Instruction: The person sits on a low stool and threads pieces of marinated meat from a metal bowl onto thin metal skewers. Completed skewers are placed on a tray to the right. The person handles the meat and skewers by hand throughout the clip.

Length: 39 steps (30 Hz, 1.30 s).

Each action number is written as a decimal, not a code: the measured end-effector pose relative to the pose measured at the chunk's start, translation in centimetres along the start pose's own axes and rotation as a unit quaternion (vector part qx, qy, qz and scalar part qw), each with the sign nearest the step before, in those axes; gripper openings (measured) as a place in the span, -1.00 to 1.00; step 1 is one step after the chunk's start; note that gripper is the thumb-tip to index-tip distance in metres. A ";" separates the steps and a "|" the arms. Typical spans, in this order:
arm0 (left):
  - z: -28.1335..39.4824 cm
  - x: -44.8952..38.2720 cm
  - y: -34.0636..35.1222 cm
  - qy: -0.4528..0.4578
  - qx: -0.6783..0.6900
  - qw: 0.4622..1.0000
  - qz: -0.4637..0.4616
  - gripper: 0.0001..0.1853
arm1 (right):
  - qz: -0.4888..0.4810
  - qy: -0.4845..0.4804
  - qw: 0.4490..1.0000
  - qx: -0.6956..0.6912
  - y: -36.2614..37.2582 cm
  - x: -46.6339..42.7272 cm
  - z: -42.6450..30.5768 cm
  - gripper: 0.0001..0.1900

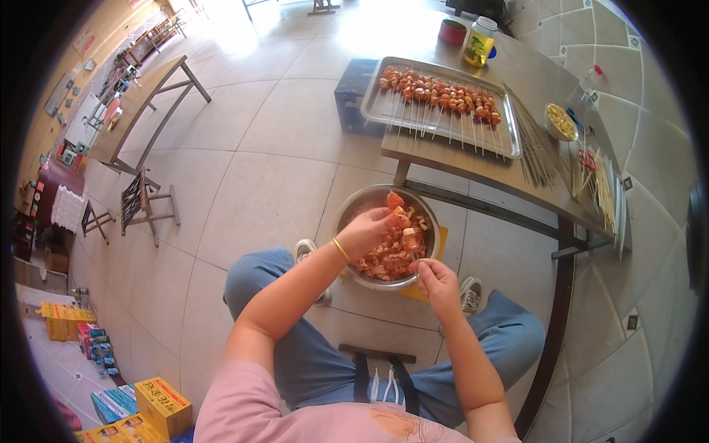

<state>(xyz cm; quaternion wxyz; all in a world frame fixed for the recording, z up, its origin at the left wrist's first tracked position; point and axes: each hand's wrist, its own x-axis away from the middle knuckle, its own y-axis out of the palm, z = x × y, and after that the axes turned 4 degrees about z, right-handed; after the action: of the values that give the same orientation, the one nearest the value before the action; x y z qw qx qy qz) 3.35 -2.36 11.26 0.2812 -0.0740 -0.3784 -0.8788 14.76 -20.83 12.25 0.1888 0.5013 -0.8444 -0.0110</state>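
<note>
Over a steel bowl of raw marinated meat pieces, both hands work at one skewer. My right hand grips its lower end between thumb and fingers. Pieces of meat and a pale yellow piece are threaded above that grip. My left hand pinches an orange-red piece of meat near the skewer's upper part; its fingers partly hide the contact. More pale pieces lie at the bowl's right side. The bowl stands on the floor between my feet, over something yellow.
On the low table at the right, a metal tray holds several loaded skewers. Bare metal skewers, a small bowl of pale pieces and an oil jar sit beyond. A folding stool stands left.
</note>
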 end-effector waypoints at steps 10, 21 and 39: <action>-1.4 0.7 1.3 -0.032 -0.038 0.999 0.001 -0.61 | 0.020 -0.005 1.000 0.018 0.1 0.1 0.0 -0.78; -1.5 0.5 1.1 0.034 -0.045 0.998 0.005 -0.67 | 0.032 -0.037 0.998 0.045 0.1 -0.1 0.5 -0.81; -1.4 -0.1 1.4 0.139 -0.073 0.986 0.049 -0.73 | 0.026 -0.029 0.999 0.010 0.1 -0.3 0.5 -0.79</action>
<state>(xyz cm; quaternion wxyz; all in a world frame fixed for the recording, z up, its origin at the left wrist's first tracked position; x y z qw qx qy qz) 4.34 -4.07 11.07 0.3678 0.0101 -0.2668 -0.8907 14.64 -20.60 11.73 0.1593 0.4803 -0.8624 -0.0123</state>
